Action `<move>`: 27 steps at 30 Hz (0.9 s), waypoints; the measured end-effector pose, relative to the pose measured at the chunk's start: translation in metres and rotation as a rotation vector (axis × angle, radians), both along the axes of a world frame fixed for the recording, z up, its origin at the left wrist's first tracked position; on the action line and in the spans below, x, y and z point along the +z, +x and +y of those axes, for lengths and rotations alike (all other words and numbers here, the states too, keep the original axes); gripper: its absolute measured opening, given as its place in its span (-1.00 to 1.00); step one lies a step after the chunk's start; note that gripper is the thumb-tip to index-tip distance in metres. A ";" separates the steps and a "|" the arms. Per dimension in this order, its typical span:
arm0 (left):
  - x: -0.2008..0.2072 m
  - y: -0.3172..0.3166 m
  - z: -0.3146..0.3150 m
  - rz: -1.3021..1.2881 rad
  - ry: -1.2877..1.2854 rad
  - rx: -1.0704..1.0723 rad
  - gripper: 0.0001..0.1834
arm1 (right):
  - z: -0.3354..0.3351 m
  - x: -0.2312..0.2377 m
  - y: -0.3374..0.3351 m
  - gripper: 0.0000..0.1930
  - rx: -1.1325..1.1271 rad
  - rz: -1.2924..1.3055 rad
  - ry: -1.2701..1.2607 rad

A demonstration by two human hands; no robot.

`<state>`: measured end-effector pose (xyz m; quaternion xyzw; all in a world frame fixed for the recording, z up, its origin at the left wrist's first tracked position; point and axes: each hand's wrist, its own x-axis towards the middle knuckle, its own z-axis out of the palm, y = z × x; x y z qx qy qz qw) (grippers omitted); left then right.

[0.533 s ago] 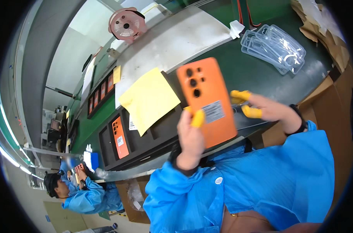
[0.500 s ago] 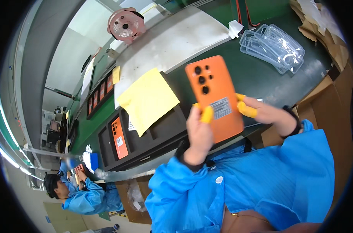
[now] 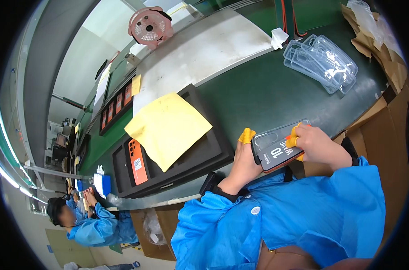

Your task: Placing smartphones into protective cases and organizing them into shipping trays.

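Note:
An orange-edged phone (image 3: pixel 276 146) is held between both hands near the front edge of the bench. Its dark face is up, with pale printing and a rounded outline on it. My left hand (image 3: pixel 246 159) grips its left side, fingers closed against the edge. My right hand (image 3: pixel 319 143) is closed on the right side, with yellow finger covers on the fingertips, as on the left hand. To the left, a black foam tray (image 3: pixel 204 146) holds another orange phone (image 3: pixel 138 163), camera side up. A yellow sheet (image 3: pixel 170 128) lies across part of that tray.
Clear plastic trays (image 3: pixel 321 63) lie stacked at the far right, near a cardboard box (image 3: pixel 380 139). A pink fan (image 3: pixel 149 28) stands at the back. Another tray of orange phones (image 3: pixel 119 103) is further left, beyond which a co-worker (image 3: pixel 96 225) in blue works.
The phone has been turned from its orange back to its dark face and lowered toward the bench edge. Both hands have moved with it. The yellow sheet sits slightly lower in view.

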<state>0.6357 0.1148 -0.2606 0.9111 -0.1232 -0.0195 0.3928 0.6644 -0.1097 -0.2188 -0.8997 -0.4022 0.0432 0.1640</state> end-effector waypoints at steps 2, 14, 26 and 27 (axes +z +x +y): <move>0.004 0.000 0.001 -0.030 0.005 -0.002 -0.01 | 0.008 -0.004 0.005 -0.48 -0.073 -0.037 0.052; 0.032 -0.007 0.001 -0.114 0.114 0.004 -0.09 | 0.013 -0.011 0.028 0.03 -0.038 0.084 0.102; 0.015 -0.006 0.003 0.178 -0.080 0.107 0.04 | 0.019 -0.020 0.024 -0.13 -0.104 -0.005 0.025; 0.014 -0.004 0.004 0.239 -0.164 0.083 0.04 | 0.018 -0.020 0.025 -0.13 -0.101 -0.003 0.024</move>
